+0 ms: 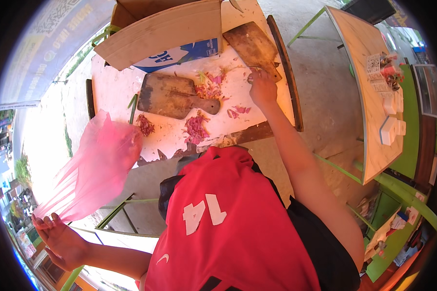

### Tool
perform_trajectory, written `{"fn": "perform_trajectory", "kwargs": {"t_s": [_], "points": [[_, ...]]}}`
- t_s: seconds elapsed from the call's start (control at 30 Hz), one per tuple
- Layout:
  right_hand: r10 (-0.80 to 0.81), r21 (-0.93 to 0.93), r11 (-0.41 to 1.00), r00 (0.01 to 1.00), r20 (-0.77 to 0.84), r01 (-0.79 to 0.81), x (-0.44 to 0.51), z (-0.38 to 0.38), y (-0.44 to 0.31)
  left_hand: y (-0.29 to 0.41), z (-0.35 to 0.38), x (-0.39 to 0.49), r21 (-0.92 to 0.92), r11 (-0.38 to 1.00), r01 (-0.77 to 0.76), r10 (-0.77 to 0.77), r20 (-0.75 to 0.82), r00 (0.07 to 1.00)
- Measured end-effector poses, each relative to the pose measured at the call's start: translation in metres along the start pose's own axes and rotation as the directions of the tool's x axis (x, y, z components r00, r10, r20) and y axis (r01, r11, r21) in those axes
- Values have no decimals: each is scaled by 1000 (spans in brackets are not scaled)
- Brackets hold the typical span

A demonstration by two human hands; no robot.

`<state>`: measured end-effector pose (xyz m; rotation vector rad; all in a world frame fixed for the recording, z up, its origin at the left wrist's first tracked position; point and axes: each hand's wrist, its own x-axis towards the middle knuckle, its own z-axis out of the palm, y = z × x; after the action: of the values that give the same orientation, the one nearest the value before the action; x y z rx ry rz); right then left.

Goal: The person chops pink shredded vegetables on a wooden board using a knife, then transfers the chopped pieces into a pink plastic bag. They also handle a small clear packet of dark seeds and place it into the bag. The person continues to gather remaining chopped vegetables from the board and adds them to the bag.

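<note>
My left hand, palm up at the lower left, has its fingers hooked on the gathered end of a pink plastic bag. The bag stretches from there to the table's left front edge. My right hand is over the white tabletop, fingers curled, beside the handle of a worn wooden cutting board. A thin line shows at its fingertips; what it is, I cannot tell. A second wooden cutting board lies left of centre. Shredded pink-purple pieces lie in small heaps around it, with paler trimmings behind.
An open cardboard carton with a blue printed panel stands at the table's far side. A dark wooden strip edges the table's right. Further right, another table holds white containers and small packets. Green metal frames stand below left.
</note>
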<state>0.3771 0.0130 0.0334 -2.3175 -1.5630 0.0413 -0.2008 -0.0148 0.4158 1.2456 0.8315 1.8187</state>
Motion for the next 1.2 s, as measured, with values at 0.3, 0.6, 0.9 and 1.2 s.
{"fn": "perform_trajectory", "kwargs": {"t_s": [0.3, 0.6, 0.9, 1.2], "points": [[-140, -97, 983, 976, 169, 158, 18, 8, 40, -13, 14, -7, 38, 999, -8, 12, -94, 995], [-182, 21, 983, 955, 234, 182, 25, 22, 44, -22, 31, 15, -1, 1000, 20, -20, 57, 998], [468, 517, 671, 845, 261, -531, -7, -16, 86, -19, 68, 36, 125, 992, 9, -27, 138, 990], [517, 356, 754, 833, 196, -551, -144, -36, 63, -81, 65, 20, 369, 891, 265, -332, 129, 934]]}}
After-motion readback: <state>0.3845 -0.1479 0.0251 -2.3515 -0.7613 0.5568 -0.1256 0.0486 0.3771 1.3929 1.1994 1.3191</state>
